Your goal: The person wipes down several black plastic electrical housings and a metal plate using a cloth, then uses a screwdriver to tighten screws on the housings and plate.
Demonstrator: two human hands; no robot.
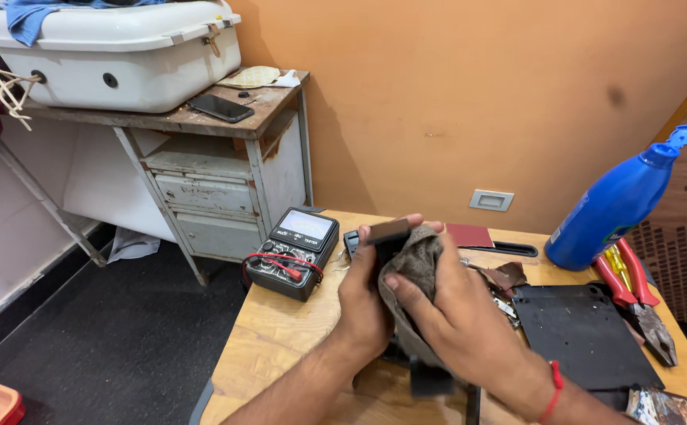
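A small dark block (pixel 389 236) is held upright above the wooden counter (pixel 280 330), its long axis running roughly top to bottom and its flat grey top edge turned away from the camera. It is gripped from the left by the left hand (pixel 363 295), thumb stretched along its upper edge. A soft, crumpled grey-brown cloth (pixel 418 271) is pressed against its right side by the right hand (pixel 445 315), fingers curled over the fabric. A boxy black meter (pixel 294 252) with red leads is seen just to the left; red-handled pliers (pixel 634 299) and a smooth blue plastic bottle (pixel 618 201) lie well apart on the right.
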